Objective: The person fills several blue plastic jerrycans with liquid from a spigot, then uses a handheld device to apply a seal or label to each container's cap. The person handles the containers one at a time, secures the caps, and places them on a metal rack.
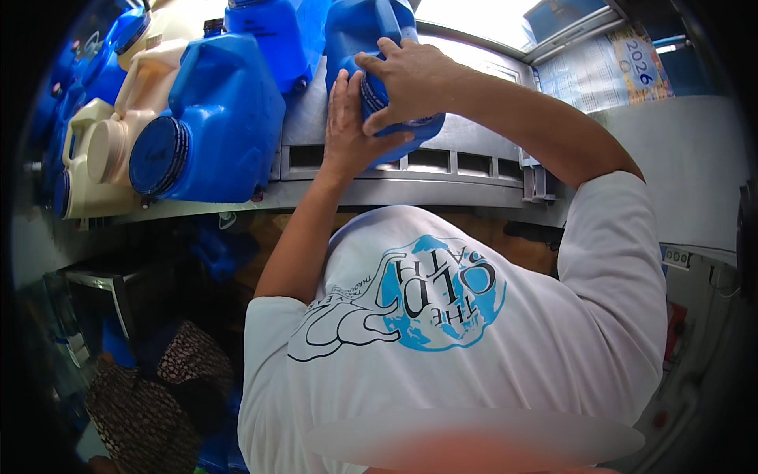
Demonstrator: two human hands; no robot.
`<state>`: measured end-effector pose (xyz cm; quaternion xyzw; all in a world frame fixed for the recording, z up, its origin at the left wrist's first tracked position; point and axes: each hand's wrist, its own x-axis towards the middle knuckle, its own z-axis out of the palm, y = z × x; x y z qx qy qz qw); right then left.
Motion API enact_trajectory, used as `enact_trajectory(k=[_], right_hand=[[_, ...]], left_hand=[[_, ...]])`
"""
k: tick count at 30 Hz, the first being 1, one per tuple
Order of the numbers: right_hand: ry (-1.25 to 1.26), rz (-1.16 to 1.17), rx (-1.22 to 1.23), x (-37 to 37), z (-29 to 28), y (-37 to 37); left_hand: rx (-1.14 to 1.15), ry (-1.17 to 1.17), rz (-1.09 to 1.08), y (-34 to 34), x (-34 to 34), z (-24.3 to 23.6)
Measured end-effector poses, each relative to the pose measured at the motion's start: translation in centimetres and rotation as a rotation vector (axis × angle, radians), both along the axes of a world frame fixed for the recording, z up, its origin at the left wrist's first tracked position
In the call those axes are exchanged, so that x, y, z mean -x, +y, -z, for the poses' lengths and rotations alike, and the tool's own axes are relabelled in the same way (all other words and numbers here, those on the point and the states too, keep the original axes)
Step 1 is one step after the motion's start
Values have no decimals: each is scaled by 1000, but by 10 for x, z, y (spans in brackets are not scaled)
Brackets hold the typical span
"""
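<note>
Near the top middle, a large blue plastic jug [351, 31] lies on a metal counter with its wide screw cap [375, 95] turned toward me. My left hand [347, 130] grips the cap from the left and below, its fingers pointing up and its thumb stretched along the lower edge. Curved over the cap's upper right side is my right hand [414, 79], with fingers and thumb around the rim. Both hands partly hide the cap, so I cannot tell whether it is loose. Left of them, another blue jug [229, 118] stands on the counter, its big round cap facing forward.
Several cream jugs [142, 87] and more blue jugs [272, 39] crowd the counter's left side. The metal counter front [466, 189] has rectangular slots. A calendar [592, 71] hangs at upper right. At lower left, a person in patterned clothing [150, 403] is beside a dark cabinet [118, 292].
</note>
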<state>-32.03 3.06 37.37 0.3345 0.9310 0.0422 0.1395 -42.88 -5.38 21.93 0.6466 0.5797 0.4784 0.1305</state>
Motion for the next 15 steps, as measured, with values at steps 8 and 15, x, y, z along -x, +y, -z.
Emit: enact_trajectory(k=[8,15], right_hand=[[442,-218,84,-28,-17,52],[343,349,81,-160,75,160]], left_hand=[[76,-6,47,30,19,-7],[225,-100,48,53,33,-17]])
